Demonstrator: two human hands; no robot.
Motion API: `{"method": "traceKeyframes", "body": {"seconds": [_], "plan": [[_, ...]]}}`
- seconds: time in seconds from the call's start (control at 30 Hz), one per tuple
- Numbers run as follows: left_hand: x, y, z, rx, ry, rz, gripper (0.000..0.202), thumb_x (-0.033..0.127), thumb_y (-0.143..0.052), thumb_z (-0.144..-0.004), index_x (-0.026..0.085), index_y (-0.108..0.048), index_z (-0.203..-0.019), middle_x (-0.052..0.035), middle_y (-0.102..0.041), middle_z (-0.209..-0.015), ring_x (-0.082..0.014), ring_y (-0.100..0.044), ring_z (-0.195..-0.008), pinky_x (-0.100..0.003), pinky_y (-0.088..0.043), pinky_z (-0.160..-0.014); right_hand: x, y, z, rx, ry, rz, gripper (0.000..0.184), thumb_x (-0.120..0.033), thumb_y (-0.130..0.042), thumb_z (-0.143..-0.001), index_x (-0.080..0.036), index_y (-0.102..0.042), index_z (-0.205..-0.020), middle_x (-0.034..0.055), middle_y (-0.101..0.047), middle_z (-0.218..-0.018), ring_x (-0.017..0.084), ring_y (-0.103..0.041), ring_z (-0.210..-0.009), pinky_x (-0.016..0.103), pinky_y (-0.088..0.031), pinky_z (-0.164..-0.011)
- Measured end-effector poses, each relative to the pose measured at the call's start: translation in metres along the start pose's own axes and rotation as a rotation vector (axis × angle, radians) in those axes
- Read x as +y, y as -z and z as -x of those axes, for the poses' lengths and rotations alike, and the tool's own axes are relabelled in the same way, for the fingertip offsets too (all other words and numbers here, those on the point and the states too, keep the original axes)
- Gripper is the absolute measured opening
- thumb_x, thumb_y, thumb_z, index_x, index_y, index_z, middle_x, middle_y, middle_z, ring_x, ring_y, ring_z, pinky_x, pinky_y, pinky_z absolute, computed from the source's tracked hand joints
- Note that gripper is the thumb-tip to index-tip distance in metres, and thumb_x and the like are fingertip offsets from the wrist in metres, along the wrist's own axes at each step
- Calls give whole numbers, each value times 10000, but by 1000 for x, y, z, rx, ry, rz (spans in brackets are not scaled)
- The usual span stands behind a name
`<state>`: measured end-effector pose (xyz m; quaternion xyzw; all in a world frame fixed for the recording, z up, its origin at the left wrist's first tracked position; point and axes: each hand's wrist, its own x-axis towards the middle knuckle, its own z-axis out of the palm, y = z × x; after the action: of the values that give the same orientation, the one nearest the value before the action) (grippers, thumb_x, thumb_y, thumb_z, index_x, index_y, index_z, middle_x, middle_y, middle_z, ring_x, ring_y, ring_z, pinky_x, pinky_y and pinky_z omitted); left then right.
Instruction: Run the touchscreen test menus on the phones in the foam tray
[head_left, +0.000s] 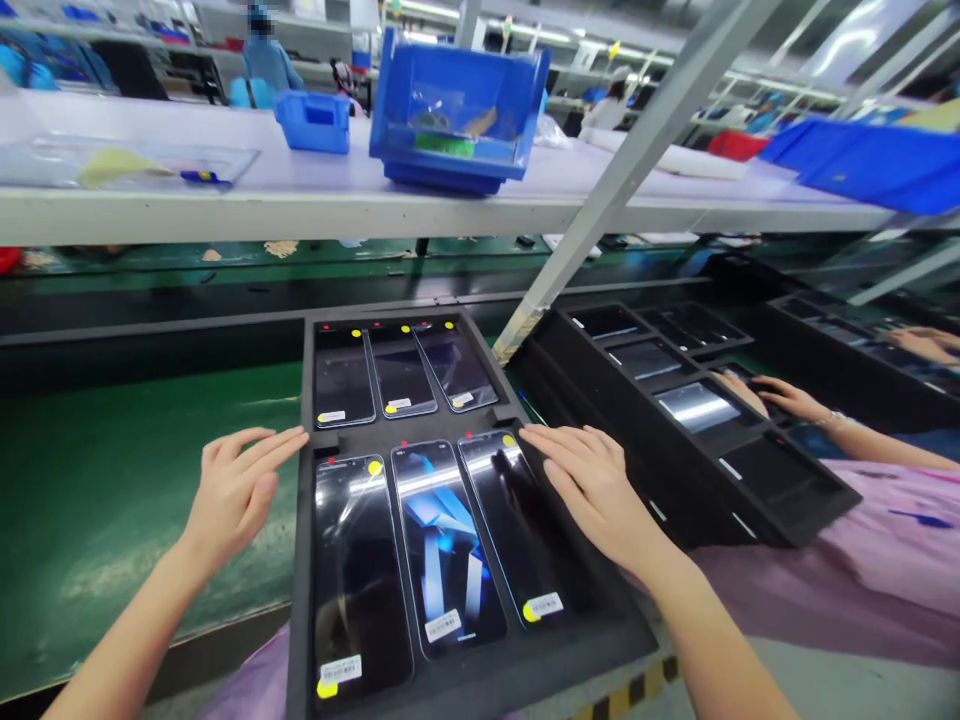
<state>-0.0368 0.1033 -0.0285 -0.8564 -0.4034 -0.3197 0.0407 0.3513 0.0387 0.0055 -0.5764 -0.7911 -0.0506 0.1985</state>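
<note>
A black foam tray [300,560] holds smartphones in two rows of three. The lit phone [450,530] in the middle of the near row shows a blue wallpaper; the near-left phone [360,580] and near-right phone [510,520] have dark screens. White barcode labels and yellow dots are stuck on the phones. My left hand [236,490] has its fingers stretched out, tips at the tray's left edge. On the opposite side, my right hand [589,490] reaches with straight fingers to the right edge. Neither hand is wrapped round anything.
A green conveyor surface [150,500] lies left. Another phone tray [600,420] stands right, with a co-worker's hand [795,400] over it. A slanted metal post [622,180] rises behind my tray. Blue bins [457,110] sit on the white shelf [225,215] above.
</note>
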Motion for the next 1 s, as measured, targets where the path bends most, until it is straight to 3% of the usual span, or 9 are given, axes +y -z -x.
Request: {"method": "traceKeyframes", "body": {"seconds": [0.13,0.23,0.43,0.53,0.67,0.83,1.0], "plan": [[-19,-1,-38,-70,18,-43,430,365,-263,-920,248,-646,-1078,-20,-684,-1049,-238,-527,-915,-410,-319,-782,6,-8,-45,-17,9,-13,336,-265,-291,-930,-247,-529,-1167,17,-588,-1204,182,-504,-1088,459,-276,-962],[-21,1,-48,-92,-9,11,403,346,-293,-906,264,-659,-1053,-9,-690,-1031,-237,-528,-912,-407,-326,-772,2,-7,-58,-66,37,-16,340,-279,-297,-928,-240,-537,-1166,20,-588,-1204,190,-502,-1093,492,-253,-984],[-5,19,-30,-53,-262,173,337,206,-390,-851,300,-652,-1041,45,-705,-974,-206,-546,-870,-363,-358,-753,-4,6,-32,-78,91,-50,344,-232,-279,-934,-251,-615,-1009,-18,-663,-1043,170,-541,-1023,490,-232,-994],[10,28,-24,-140,-393,248,342,177,-449,-816,293,-617,-1090,55,-697,-1003,-198,-554,-875,-336,-363,-746,-8,9,-13,-81,198,-59,311,-194,-328,-910,-263,-625,-973,-42,-678,-986,171,-542,-1009,471,-245,-985],[27,33,-21,-327,-555,278,331,257,-514,-807,280,-590,-1129,37,-687,-1041,-205,-561,-904,-329,-366,-752,-19,4,4,-104,292,-67,285,-158,-384,-874,-254,-628,-984,-52,-682,-983,173,-548,-970,436,-294,-952],[36,25,-11,-445,-526,311,320,312,-464,-844,279,-588,-1137,10,-699,-1003,-213,-555,-955,-342,-356,-784,-28,-3,9,-72,249,-101,278,-134,-395,-858,-242,-642,-924,-57,-689,-945,163,-557,-891,428,-317,-937],[32,20,-6,-370,-447,347,323,327,-401,-859,271,-608,-1101,13,-697,-1011,-225,-529,-952,-369,-321,-820,-23,2,-1,-46,289,-63,276,-147,-394,-858,-235,-650,-913,-39,-695,-915,162,-562,-874,437,-311,-946]]}}
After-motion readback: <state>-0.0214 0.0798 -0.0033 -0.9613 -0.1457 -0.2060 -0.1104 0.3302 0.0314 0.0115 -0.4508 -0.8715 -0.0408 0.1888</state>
